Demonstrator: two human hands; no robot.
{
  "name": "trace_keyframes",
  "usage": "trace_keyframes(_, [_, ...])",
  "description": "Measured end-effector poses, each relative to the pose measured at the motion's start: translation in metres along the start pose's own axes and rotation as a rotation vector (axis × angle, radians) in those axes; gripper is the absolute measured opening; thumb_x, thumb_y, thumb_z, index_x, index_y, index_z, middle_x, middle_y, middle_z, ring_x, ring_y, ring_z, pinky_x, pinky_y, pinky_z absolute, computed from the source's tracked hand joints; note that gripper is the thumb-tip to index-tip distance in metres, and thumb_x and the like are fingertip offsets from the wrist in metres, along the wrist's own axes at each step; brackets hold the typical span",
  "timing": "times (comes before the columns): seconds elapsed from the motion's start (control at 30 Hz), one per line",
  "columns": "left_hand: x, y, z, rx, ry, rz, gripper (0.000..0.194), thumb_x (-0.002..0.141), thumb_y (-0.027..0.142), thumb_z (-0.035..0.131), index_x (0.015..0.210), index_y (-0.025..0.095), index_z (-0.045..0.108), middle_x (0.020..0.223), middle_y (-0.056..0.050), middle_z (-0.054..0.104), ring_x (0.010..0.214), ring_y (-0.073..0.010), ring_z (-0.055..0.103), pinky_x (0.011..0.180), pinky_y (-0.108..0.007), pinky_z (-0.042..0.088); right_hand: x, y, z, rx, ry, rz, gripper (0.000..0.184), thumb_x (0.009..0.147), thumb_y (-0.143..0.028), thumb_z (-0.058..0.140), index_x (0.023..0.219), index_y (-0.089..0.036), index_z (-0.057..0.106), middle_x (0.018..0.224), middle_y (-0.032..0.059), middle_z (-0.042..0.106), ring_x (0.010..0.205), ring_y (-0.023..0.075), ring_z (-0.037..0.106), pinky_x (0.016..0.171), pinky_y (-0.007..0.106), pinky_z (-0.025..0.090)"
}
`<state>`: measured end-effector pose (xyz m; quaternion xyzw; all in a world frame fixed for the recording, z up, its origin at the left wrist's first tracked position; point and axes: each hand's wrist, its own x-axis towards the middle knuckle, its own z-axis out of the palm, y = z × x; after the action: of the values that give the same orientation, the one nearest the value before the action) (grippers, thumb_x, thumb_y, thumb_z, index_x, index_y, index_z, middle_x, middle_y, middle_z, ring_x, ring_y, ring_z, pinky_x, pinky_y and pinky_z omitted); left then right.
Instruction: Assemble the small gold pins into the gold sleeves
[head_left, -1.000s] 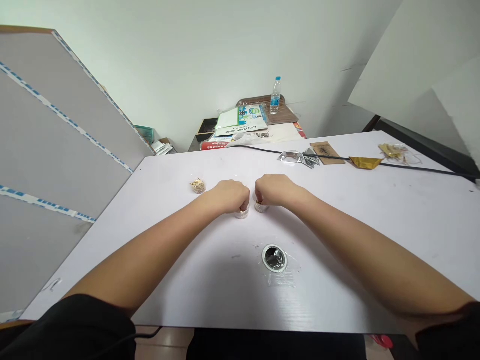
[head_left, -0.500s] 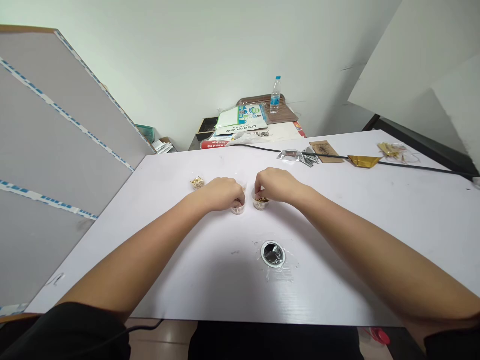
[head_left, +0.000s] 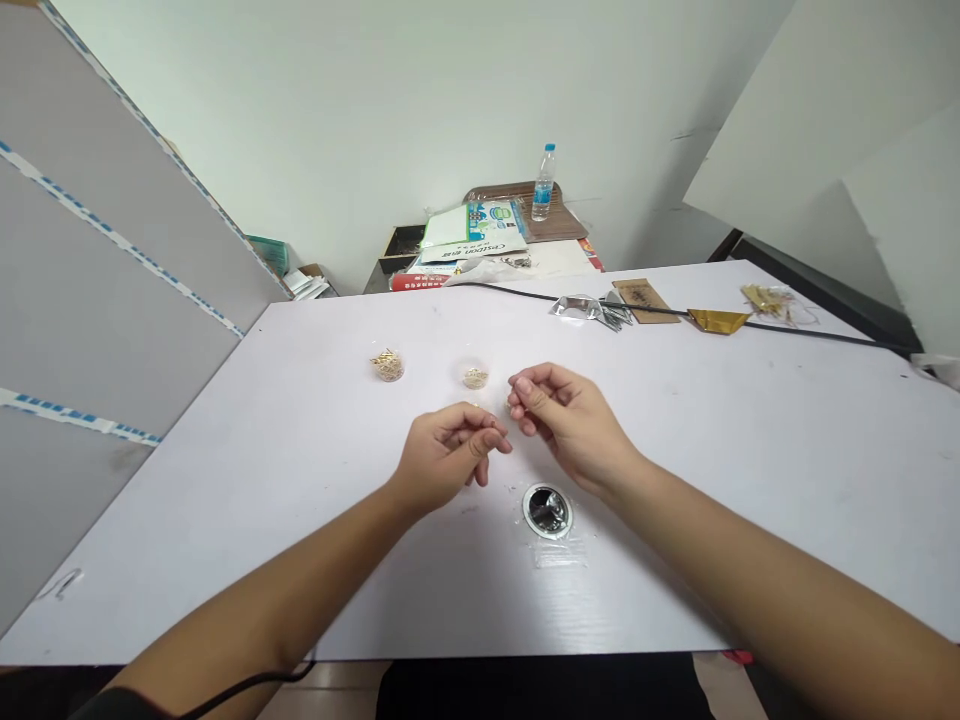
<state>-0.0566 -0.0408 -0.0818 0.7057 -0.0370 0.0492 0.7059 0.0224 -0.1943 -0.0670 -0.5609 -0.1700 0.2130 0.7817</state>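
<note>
Both hands hover close together over the middle of the white table (head_left: 750, 480). My left hand (head_left: 448, 455) has thumb and fingers pinched together on something too small to make out. My right hand (head_left: 564, 418) is also curled in a pinch, fingertips facing the left hand; what it holds is hidden. Just beyond them sits a small clear cup (head_left: 475, 376) of tiny gold pieces. A second such cup (head_left: 388, 365) stands further left. A round metal grommet (head_left: 547, 511) under clear tape lies just below my right hand.
A black cable (head_left: 787, 326) crosses the far side of the table, by clear and gold foil packets (head_left: 718, 320) and a brown card (head_left: 643, 300). Grey panels (head_left: 105, 260) lean on the left. Behind the table stand a water bottle (head_left: 544, 184) and papers.
Both hands lifted out of the two small cups and drew back toward me, meeting in pinches above the grommet. One cup is uncovered; the other is hidden behind my right hand.
</note>
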Motion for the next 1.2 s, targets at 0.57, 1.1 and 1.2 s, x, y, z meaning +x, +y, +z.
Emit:
trace_keyframes(0.57, [-0.007,-0.033,-0.006,-0.147,-0.147,-0.022,0.024,0.095,0.033,0.048,0.086,0.012,0.057,0.074,-0.002,0.055,0.055,-0.0057,0.054,0.05,-0.017,0.043,-0.009,0.033,-0.014,0.076,-0.107,0.138,0.016,0.083,-0.028,0.07,0.086,-0.015,0.062,0.072,0.0032,0.066,0.064,0.0097,0.063,0.059,0.022,0.051])
trace_keyframes(1.1, [-0.002,-0.031,-0.008,-0.093,-0.202,-0.179,0.027,0.085,0.034,0.065,0.073,0.011,0.055,0.06,-0.001,0.056,0.048,-0.0077,0.054,0.045,-0.017,0.044,-0.019,0.039,-0.011,-0.44,-0.188,-0.302,0.005,0.086,-0.012,0.061,0.086,-0.017,0.06,0.079,0.0012,0.056,0.065,0.0082,0.054,0.052,0.021,0.045])
trace_keyframes(1.2, [-0.003,-0.031,-0.006,-0.032,-0.185,-0.11,0.027,0.085,0.031,0.065,0.07,0.011,0.054,0.054,0.0,0.053,0.047,-0.0062,0.05,0.045,-0.016,0.041,-0.019,0.039,-0.013,-0.522,-0.195,-0.369,0.007,0.086,-0.01,0.058,0.087,-0.017,0.06,0.08,0.0028,0.057,0.069,0.0102,0.056,0.055,0.023,0.047])
